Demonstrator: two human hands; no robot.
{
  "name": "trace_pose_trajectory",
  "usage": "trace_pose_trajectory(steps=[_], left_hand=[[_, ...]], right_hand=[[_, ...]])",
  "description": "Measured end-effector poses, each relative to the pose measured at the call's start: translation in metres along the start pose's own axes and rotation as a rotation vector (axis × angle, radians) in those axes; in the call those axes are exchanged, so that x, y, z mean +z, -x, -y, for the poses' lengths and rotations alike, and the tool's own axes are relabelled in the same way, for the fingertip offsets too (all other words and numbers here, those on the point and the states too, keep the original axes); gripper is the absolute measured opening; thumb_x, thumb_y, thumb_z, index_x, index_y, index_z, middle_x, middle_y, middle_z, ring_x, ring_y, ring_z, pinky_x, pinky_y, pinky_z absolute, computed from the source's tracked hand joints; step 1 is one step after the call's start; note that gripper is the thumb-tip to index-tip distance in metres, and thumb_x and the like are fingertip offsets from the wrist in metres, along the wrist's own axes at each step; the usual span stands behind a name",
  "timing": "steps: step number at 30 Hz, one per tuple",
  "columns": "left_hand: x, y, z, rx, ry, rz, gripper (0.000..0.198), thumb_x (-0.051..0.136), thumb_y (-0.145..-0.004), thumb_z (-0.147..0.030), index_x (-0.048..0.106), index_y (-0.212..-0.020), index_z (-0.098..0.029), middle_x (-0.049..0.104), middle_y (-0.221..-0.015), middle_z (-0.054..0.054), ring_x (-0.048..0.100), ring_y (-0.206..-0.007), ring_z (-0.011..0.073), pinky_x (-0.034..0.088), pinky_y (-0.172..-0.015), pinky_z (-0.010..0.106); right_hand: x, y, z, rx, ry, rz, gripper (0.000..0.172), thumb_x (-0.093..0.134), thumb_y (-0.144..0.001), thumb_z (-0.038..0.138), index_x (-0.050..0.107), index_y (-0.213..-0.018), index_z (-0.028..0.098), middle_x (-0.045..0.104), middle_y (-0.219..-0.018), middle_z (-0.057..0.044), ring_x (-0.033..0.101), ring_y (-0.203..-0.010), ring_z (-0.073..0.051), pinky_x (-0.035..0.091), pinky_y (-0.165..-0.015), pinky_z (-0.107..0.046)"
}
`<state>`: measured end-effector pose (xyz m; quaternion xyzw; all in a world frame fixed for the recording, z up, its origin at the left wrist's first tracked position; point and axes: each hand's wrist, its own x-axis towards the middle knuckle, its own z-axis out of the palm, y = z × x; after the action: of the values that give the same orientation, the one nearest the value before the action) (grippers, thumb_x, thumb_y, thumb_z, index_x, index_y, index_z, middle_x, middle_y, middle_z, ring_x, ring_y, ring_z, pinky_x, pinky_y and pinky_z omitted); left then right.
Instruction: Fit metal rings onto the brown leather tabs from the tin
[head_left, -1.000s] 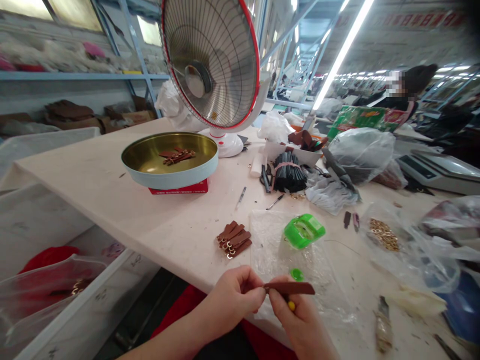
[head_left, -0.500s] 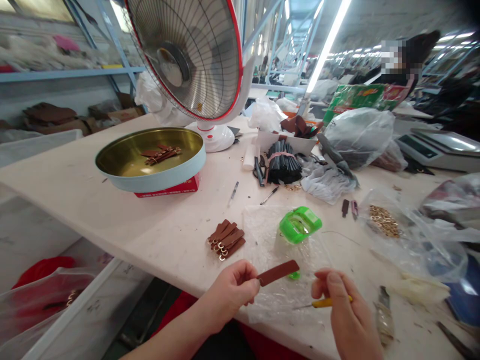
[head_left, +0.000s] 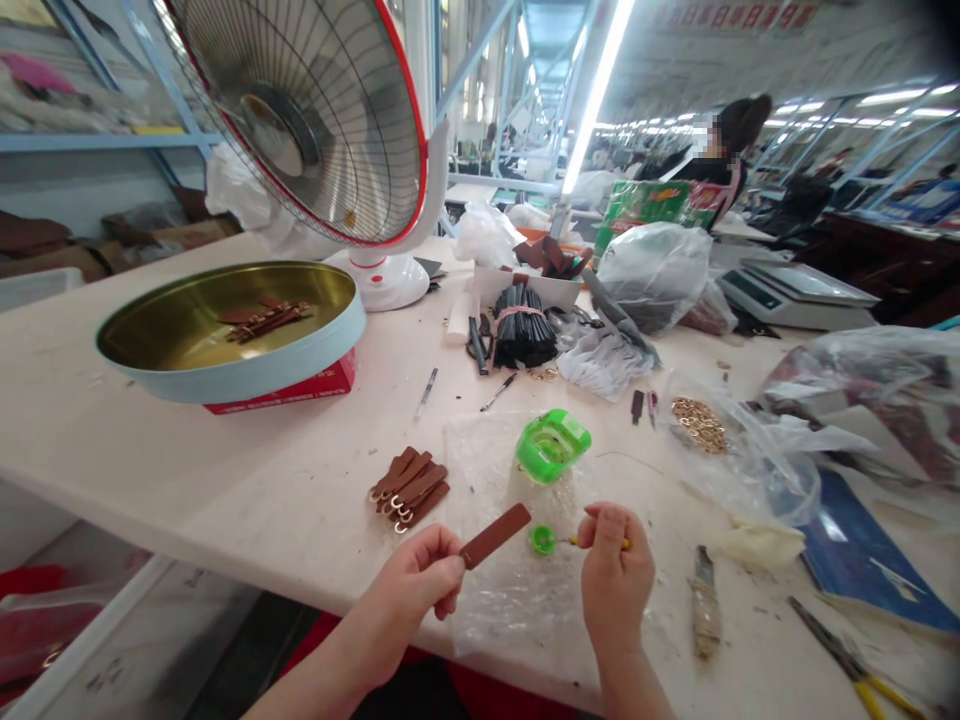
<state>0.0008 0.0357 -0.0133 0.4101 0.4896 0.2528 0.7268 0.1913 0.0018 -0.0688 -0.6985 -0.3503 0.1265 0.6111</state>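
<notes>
at the near edge of the pale table (head_left: 300, 480), a brown strip (head_left: 496, 535) is held by the left hand (head_left: 427, 572). the strip is pinched at its lower end between thumb and curled fingers, and its free end is tilted up and to the right. by the right hand (head_left: 616, 572), closed in a loose fist, a thin tool (head_left: 577, 541) with a yellow handle is gripped; its tip is pointed left, at the small green cap (head_left: 542, 540). whether the cap is touched by the tip cannot be told. the two hands are set apart, with the cap between them, on a clear plastic sheet (head_left: 491, 610). beyond the cap, on the same sheet, a green box (head_left: 553, 446) is seen. to the left of the sheet, more brown strips with metal rings are gathered in a pile (head_left: 411, 487). farther left, a round tin (head_left: 300, 355), in which similar strips are contained, is supported on a red box (head_left: 330, 382). behind the tin a round heater (head_left: 337, 120) is placed. to the right, gold-coloured rings (head_left: 699, 425) are held in a clear bag, and pliers (head_left: 840, 645) with yellow handles are laid near the table's front.
</notes>
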Motion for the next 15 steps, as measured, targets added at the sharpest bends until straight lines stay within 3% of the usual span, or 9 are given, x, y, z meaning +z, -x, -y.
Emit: trace_pose_trajectory(steps=[5, 9, 15], left_hand=[[0.001, 0.0, 0.005, -0.002, -0.04, -0.021, 0.013, 0.055, -0.062, -0.026, 0.045, -0.063, -0.017, 0.045, -0.049, -0.007, 0.039, -0.047, 0.0058, 0.03, -0.05, 0.02], [0.003, 0.003, 0.008, -0.017, -0.078, 0.026, 0.013, 0.055, -0.063, -0.025, 0.048, -0.066, -0.016, 0.049, -0.053, -0.006, 0.042, -0.048, 0.0062, 0.033, -0.05, 0.02], [0.0, 0.024, 0.004, -0.016, 0.004, 0.15, 0.029, 0.065, -0.065, -0.038, 0.05, -0.07, -0.014, 0.053, -0.059, -0.005, 0.045, -0.05, 0.005, 0.031, -0.05, 0.019]], right_hand=[[-0.01, 0.006, 0.01, 0.015, -0.051, -0.035, 0.034, 0.04, -0.091, 0.048, 0.052, -0.077, 0.02, 0.047, -0.055, 0.005, 0.044, -0.053, -0.014, 0.034, -0.053, -0.027], [-0.022, 0.013, 0.052, 0.044, -0.252, -0.104, 0.034, 0.039, -0.091, 0.046, 0.05, -0.071, 0.021, 0.044, -0.054, 0.005, 0.039, -0.052, -0.013, 0.03, -0.052, -0.027], [-0.02, 0.029, 0.105, -0.016, -0.555, -0.046, 0.037, 0.048, -0.085, 0.056, 0.051, -0.067, 0.023, 0.035, -0.045, 0.008, 0.035, -0.045, -0.012, 0.031, -0.054, -0.029]])
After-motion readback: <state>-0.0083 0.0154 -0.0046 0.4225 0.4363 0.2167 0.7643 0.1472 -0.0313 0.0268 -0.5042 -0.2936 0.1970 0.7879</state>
